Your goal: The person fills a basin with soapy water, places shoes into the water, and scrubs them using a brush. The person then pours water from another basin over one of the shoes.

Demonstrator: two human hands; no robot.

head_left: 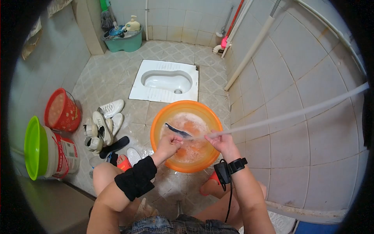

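Observation:
A pale, translucent hose (296, 114) comes in from the right and runs over an orange basin (213, 117). My right hand (221, 142) pinches it above the basin's right side. Its end reaches the fingertips of my left hand (170, 146), which is closed around it over the left side of the basin; the exact grip is partly hidden. Foamy, cloudy water (191, 150) fills the basin. Just beyond my left fingers, a dark, narrow piece with a pale edge (176, 129) shows at the water's surface, perhaps part of a shoe.
Several white shoes (104, 126) and a black insole (117, 146) lie on the wet tiles to the left. Beside them stand a red bucket (62, 111) and a white bucket (64, 154) with a green basin (34, 146). A squat toilet (136, 91) lies beyond; a tiled wall (288, 148) rises at right.

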